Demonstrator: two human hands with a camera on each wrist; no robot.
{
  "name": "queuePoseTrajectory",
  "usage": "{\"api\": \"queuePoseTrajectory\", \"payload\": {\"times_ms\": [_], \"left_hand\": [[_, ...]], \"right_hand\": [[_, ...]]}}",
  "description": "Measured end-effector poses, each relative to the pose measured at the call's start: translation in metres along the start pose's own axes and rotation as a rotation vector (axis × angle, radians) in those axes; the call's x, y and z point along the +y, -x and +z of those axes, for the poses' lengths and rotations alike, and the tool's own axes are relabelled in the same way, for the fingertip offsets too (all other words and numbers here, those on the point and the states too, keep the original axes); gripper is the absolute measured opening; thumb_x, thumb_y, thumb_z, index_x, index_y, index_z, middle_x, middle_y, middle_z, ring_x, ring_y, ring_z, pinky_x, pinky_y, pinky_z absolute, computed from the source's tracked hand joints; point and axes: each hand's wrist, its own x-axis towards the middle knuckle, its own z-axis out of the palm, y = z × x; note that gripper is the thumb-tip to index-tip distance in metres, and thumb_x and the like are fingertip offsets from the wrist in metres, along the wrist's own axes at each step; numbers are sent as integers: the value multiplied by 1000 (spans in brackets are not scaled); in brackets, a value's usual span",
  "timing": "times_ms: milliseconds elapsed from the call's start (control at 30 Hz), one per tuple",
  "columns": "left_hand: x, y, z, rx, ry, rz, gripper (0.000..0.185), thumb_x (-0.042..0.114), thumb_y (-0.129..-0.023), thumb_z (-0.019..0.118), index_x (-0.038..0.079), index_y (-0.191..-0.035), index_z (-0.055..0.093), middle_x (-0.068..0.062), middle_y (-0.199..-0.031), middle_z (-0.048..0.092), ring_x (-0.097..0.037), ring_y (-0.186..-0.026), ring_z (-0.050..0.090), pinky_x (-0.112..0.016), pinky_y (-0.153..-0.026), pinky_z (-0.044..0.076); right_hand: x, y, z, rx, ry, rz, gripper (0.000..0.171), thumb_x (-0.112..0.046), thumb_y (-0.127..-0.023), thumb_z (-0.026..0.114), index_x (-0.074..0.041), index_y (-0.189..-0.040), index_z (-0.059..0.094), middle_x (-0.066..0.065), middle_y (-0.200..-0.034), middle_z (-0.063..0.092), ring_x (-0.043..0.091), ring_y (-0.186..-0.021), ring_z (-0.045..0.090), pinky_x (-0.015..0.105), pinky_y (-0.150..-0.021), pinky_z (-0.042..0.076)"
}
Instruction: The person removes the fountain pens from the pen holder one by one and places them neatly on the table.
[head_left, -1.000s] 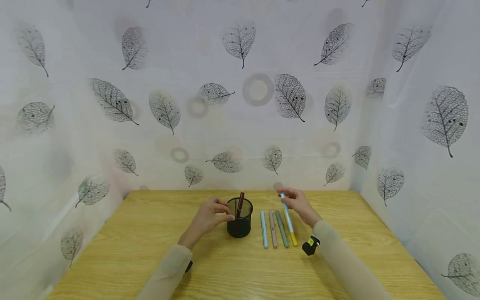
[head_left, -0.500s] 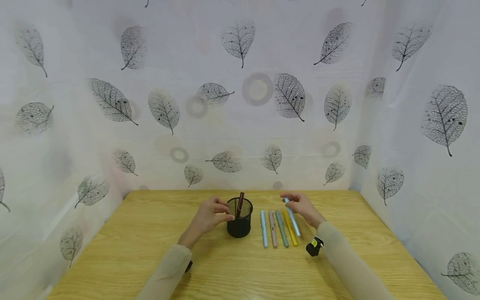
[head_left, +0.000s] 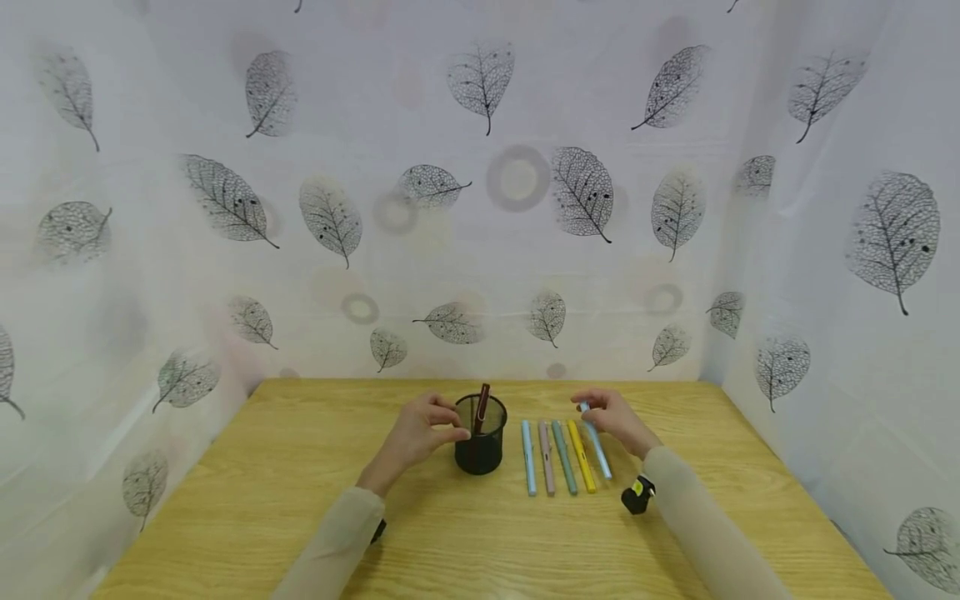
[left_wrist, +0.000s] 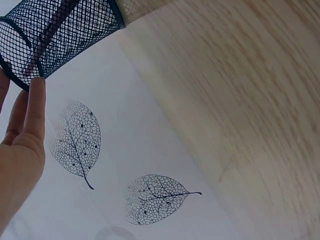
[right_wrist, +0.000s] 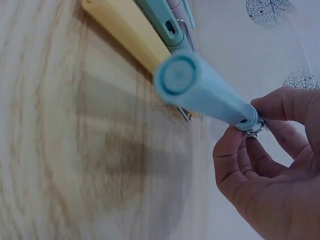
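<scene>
- Right now the right hand (head_left: 617, 419) pinches the far end of a light blue pen (head_left: 596, 446), thumb and fingers (right_wrist: 235, 150) closed round the tip by its metal clip; the near end sits low, at or just above the wooden table (head_left: 262, 500), and I cannot tell whether it touches.
- That pen's long axis runs from the hand back toward the person, roughly parallel to the row beside it and at that row's right edge.
- The row, left to right: a pale blue pen (head_left: 528, 457), a pink pen (head_left: 546, 457), a green pen (head_left: 563, 457), a yellow pen (head_left: 580, 454), all lying flat, close together.
- Over on the left side, the left hand (head_left: 417, 437) curls round the black mesh pen cup (head_left: 480, 446), fingertips (left_wrist: 37, 100) on its rim in the wrist view.
- A dark brown pen (head_left: 482, 407) stands in the cup, leaning, its top above the rim.
- The key relation: the cup lies to the left of the held pen, across the whole row; the left hand is on it, the right hand well apart from it.
- No brand, label or writing is readable on pens or cup.
- A small black device with a yellow patch (head_left: 637, 493) sits at the right wrist; leaf-print fabric (head_left: 225, 200) hangs behind and to both sides.
</scene>
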Motion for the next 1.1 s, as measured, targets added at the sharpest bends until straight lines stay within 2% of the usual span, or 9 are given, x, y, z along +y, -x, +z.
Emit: {"api": "queuePoseTrajectory", "payload": {"times_ms": [133,400,567,733,933,1100], "left_hand": [[0,0,0,-1,-5,-3,7,29,-79,82,25,-79,77,5,-99,63,-17,-98,61,-41,-82,54],[1,0,0,-4,6,-25,8,29,-79,82,24,-80,77,5,-98,62,-18,-97,65,-42,-83,55],[1,0,0,0,-13,2,8,29,-79,81,21,-80,78,4,-97,63,-18,-95,61,-44,-80,54],[2,0,-1,-9,26,-22,8,28,-79,82,21,-81,77,3,-99,61,-21,-98,66,-44,-83,55],[2,0,-1,-1,-52,11,7,29,-79,81,23,-79,77,5,-98,64,-16,-94,60,-39,-78,54],[3,1,-1,0,-35,-13,7,29,-78,82,25,-79,77,6,-99,63,-14,-95,60,-38,-80,54]], "right_hand": [[2,2,-2,-30,44,-18,41,0,-93,56,6,-134,53,31,-130,54,29,-97,60,32,-72,51],[12,2,-9,-73,132,-28,41,1,-91,62,6,-132,56,27,-127,58,29,-108,58,29,-76,52],[15,4,-10,-97,123,-13,44,-1,-92,63,6,-134,52,29,-130,56,30,-108,60,30,-76,53],[17,5,-10,-98,128,7,43,-2,-93,63,6,-134,52,29,-131,55,25,-102,60,30,-73,54],[19,4,-9,-93,151,23,40,1,-91,63,9,-130,55,26,-125,56,20,-93,60,32,-71,54],[20,5,-10,-91,146,17,40,0,-91,64,8,-129,56,28,-130,55,23,-98,61,34,-73,56]]}}
